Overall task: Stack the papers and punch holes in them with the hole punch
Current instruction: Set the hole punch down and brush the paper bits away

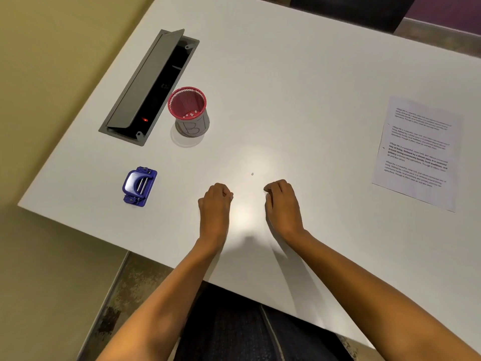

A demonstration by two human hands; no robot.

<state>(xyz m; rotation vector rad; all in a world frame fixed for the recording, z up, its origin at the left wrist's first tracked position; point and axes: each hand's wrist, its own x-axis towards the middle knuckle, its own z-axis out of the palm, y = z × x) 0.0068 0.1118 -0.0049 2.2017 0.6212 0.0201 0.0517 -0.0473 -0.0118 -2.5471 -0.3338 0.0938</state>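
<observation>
A stack of printed white papers lies flat at the right side of the white table, with small holes along its left edge. A blue hole punch sits near the table's left front corner. My left hand and my right hand rest on the table between them, fingers curled in, holding nothing. Both hands are well apart from the papers and the punch. A tiny paper dot lies just beyond my hands.
A red mesh cup with paper dots inside stands behind the punch. Left of it is an open grey cable box set into the table. The table's left edge and near edge are close to the punch. My legs show below the table.
</observation>
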